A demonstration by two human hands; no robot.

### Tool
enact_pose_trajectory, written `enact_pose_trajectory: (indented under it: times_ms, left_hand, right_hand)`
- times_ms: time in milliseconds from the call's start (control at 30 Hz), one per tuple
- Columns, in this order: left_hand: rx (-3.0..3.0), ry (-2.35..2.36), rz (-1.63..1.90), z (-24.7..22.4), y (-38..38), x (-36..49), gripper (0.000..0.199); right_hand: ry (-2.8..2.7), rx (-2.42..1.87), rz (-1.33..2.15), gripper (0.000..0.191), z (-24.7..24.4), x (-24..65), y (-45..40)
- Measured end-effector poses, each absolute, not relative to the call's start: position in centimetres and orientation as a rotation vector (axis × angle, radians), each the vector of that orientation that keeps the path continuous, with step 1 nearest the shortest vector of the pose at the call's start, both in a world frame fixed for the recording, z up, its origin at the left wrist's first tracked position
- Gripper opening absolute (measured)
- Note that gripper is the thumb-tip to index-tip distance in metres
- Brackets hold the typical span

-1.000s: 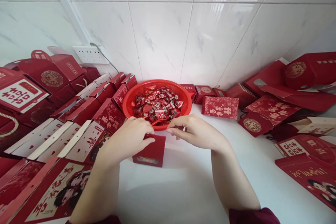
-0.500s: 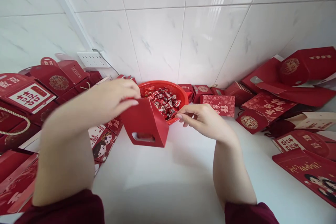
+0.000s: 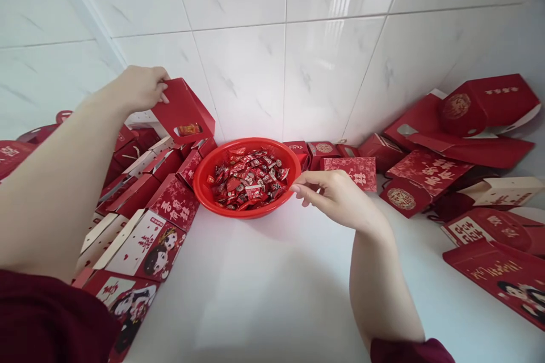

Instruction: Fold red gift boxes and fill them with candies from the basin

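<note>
From my head camera, I am holding my left arm [image 3: 72,153] stretched forward and raised, with the wrist bent and the left hand [image 3: 142,88] closing its fingers and thumb on the upper edge of a red box [image 3: 183,105]. My right arm is bending inward at the wrist, and the right hand [image 3: 334,195] is hovering palm down by the near right rim of a red basket [image 3: 247,214]. Its fingers are curling toward the thumb; I cannot tell whether the tips are meeting or touching the rim.

A white table [image 3: 255,283] is spreading below me, running back to a wall [image 3: 242,79] of pale marbled tiles that is reflecting light at the upper right. Rows of boxes [image 3: 172,201] are lining the left side, and a loose pile of boxes [image 3: 440,173] is lying on the right. Wrapped sweets [image 3: 251,181] are filling the basket between them.

The red box is hanging tilted above the far end of the left rows, in front of the wall. It is showing a plain red face, a sloping folded side and a small window [image 3: 188,129] with something orange and gold inside.
</note>
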State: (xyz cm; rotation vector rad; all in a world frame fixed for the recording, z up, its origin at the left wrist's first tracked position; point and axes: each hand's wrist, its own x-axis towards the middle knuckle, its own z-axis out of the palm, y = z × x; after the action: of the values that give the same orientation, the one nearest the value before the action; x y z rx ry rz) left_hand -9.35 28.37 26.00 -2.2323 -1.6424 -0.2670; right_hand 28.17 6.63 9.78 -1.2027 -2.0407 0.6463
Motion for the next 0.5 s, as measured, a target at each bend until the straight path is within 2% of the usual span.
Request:
enact_pose_trajectory:
  times_ms: [200, 500]
  left_hand:
    - [-2.108, -1.62, -0.235, 25.0, 32.6, -10.1, 0.032]
    - [-2.226, -1.542, -0.203, 23.6, 36.4, -10.2, 0.022]
  right_hand:
    - [-2.078, -1.272, 0.595, 0.026, 9.0, 27.4, 8.0]
    - [-2.05, -1.406, 0.487, 0.031, 8.5, 27.5, 9.1]
